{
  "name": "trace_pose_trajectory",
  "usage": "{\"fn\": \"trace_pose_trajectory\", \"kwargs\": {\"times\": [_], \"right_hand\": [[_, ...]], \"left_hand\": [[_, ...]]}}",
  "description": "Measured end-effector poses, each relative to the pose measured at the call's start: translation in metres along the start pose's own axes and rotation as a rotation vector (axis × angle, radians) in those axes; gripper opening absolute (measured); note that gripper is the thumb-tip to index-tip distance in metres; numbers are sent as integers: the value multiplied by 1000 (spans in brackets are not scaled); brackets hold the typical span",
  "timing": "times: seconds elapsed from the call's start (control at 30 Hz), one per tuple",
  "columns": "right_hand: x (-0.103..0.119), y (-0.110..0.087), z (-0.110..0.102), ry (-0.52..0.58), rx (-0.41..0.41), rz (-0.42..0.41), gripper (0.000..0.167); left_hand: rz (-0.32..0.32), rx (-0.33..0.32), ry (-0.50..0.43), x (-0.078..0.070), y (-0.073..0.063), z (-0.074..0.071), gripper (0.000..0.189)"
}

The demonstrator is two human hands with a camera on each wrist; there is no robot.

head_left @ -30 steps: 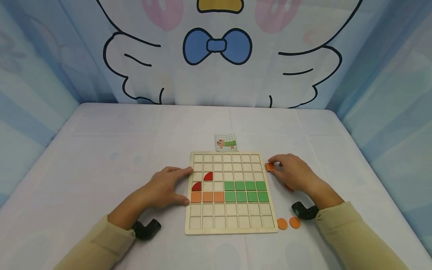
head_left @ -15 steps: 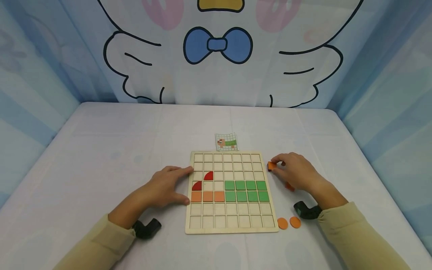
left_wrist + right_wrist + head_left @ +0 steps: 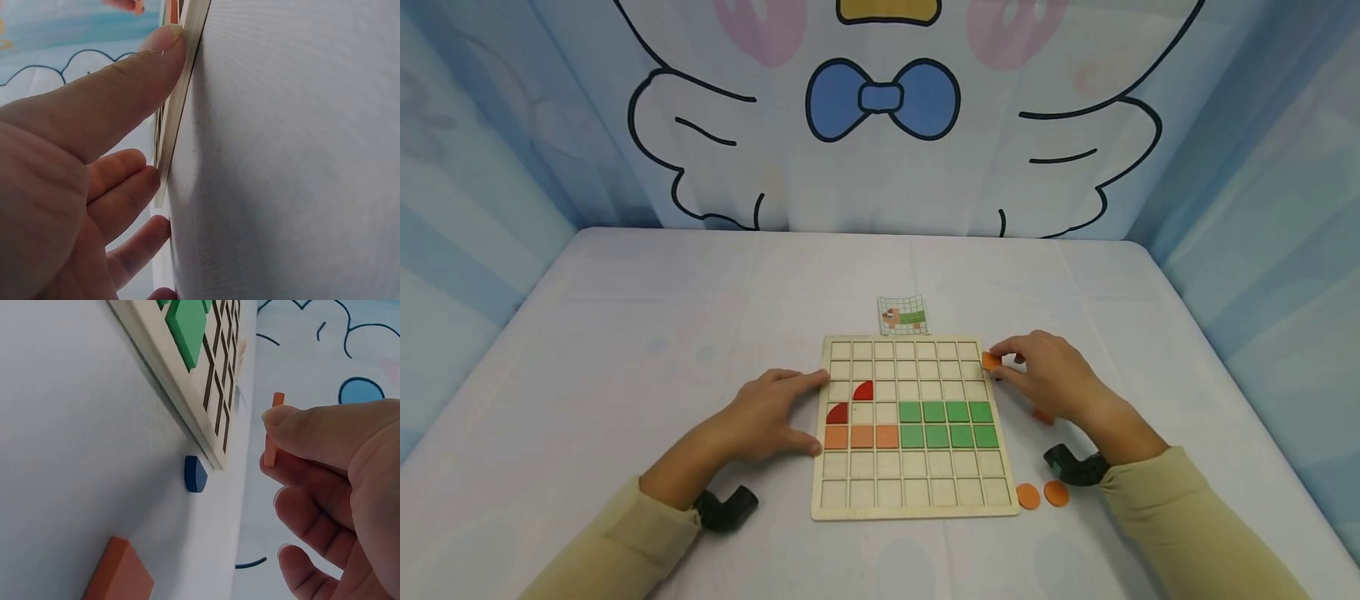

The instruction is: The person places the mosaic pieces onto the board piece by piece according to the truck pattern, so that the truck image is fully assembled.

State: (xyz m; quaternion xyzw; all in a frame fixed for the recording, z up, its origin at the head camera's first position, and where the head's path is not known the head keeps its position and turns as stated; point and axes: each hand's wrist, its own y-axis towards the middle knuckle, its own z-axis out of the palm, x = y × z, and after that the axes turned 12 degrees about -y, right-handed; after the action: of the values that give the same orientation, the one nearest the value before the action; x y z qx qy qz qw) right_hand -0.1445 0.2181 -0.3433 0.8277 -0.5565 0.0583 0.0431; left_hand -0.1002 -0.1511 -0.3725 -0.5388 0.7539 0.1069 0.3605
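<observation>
A wooden grid board (image 3: 913, 496) lies on the table, holding green squares (image 3: 933, 412), orange squares (image 3: 862, 437) and two red quarter-round pieces (image 3: 863, 391). My left hand (image 3: 767, 417) spreads thumb and fingers against its left edge; in the left wrist view the thumb (image 3: 119, 94) meets the board's side. Beyond the board's upper right edge, my right hand (image 3: 1052, 379) pinches an orange square tile (image 3: 991, 361) between thumb and fingertips. The right wrist view shows this tile (image 3: 272, 434) edge-on, raised off the table, with the other fingers loosely bent.
A small dark blue piece (image 3: 195, 474) lies beside the board's corner. Another orange tile (image 3: 1042, 416) rests under the right hand, and two orange discs (image 3: 1042, 496) lie by the lower right corner. A small pattern card (image 3: 902, 317) sits behind the board.
My right hand has shifted slightly right, then back left and up with the orange tile, which now comes close to the board's right edge. The left hand stays put.
</observation>
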Motion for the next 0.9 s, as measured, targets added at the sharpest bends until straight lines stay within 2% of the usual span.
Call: {"fn": "trace_pose_trajectory", "kwargs": {"times": [0.33, 0.67, 0.9], "right_hand": [[15, 7, 4, -5, -45, -78, 22], [31, 16, 14, 23, -137, -235, 18], [48, 22, 17, 10, -88, -277, 17]], "left_hand": [[1, -4, -6, 0, 0, 0, 92], [2, -4, -5, -1, -1, 0, 91], [0, -7, -4, -1, -1, 0, 91]]}}
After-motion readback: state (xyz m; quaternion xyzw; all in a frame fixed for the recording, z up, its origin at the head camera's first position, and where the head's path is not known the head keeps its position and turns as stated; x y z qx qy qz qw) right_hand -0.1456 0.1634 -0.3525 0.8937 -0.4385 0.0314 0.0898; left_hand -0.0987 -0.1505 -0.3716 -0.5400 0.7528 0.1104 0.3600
